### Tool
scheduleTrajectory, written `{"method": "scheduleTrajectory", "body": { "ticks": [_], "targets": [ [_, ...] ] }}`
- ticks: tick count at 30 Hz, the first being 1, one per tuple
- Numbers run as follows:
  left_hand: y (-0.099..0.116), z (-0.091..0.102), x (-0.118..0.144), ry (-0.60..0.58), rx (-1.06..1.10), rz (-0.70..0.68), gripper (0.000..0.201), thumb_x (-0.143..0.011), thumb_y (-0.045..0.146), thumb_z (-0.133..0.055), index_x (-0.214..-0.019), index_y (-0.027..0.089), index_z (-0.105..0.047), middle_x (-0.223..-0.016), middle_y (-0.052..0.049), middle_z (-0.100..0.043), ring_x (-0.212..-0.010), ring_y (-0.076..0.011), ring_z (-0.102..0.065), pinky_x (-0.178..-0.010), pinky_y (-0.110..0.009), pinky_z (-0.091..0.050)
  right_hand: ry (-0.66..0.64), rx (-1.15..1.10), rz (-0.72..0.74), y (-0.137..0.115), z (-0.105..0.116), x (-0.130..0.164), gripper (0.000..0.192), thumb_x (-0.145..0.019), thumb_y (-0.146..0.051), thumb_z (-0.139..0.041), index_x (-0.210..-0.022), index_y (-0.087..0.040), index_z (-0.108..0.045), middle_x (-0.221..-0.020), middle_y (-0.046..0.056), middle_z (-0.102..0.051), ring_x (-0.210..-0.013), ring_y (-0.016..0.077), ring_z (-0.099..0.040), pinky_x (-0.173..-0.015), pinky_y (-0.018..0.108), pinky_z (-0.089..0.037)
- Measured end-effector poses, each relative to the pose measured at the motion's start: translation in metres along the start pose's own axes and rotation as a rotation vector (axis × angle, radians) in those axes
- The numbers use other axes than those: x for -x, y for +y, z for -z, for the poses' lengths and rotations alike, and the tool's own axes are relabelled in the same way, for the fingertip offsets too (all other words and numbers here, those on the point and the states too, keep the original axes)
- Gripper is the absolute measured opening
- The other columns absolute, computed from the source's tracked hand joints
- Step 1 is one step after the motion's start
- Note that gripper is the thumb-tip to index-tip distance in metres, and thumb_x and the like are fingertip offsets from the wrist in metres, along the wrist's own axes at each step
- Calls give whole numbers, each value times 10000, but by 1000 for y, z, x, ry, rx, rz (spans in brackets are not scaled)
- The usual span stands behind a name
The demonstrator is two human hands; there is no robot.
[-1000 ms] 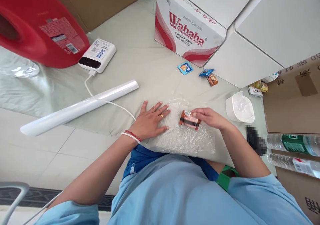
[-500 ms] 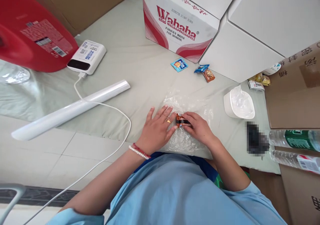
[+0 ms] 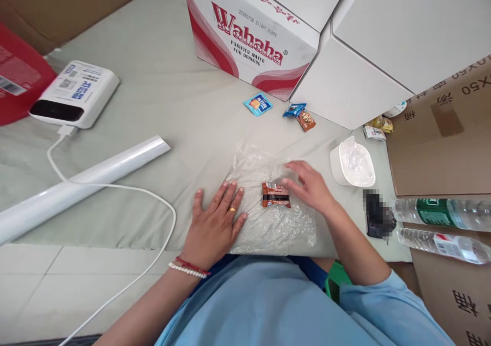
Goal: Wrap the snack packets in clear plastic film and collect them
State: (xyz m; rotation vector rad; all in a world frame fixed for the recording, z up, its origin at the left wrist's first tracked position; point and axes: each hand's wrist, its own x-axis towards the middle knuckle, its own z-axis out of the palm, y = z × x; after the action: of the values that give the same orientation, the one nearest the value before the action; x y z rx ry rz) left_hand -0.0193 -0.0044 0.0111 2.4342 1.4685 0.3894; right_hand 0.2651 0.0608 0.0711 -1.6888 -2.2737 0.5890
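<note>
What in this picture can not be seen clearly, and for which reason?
- Dark object beside the bottles, head view: blurred out, so its kind cannot be told.
- Print on the brown snack packet: too small to read.
- Red container: cut off by the left edge.
- White roll: its far end leaves the left edge.
- Right hand: whether its fingertips touch the packet cannot be told.
- Left hand covers the plastic sheet beneath it.

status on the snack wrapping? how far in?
Done: brown wrapped snack lies on the clear plastic sheet. In hand: left hand flat on the sheet's edge, right hand open beside the snack. Left: sheet unfolded; two small packets lie apart.
</note>
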Motion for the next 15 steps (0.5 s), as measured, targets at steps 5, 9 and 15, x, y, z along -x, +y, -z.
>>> {"method": "scheduleTrajectory", "body": {
  "ticks": [5,9,15],
  "targets": [
    [-2,0,-2,5,13,3,571,-1066,422,-406,-1609,252,-380,-1669,-106,-357,-1544,-316,-367,-1282,-669,-22,227,350,-130,50,34,-111,489,-971,-283,-499,-1448,-203,-569,-1534,167,-506,-1292,390,-557,-980,552,-530],
    [-2,1,-2,5,13,1,546,-1067,435,-400,-1583,257,-430,-1661,-96,-369,-1540,-311,-374,-1280,-667,-34,218,377,-179,86,38,-186,437,-954,-295,-509,-1366,-226,-636,-1585,130,-460,-1157,349,-620,-915,489,-537],
    [-2,2,-1,-1,33,16,529,-1061,433,-409,-1563,273,-465,-1653,-87,-397,-1535,-317,-384,-1285,-662,-59,269,141,-142,70,38,-160,317,-961,-429,-524,-1070,-185,-694,-948,91,-688,-881,260,-612,-816,380,-500]
  ]
}}
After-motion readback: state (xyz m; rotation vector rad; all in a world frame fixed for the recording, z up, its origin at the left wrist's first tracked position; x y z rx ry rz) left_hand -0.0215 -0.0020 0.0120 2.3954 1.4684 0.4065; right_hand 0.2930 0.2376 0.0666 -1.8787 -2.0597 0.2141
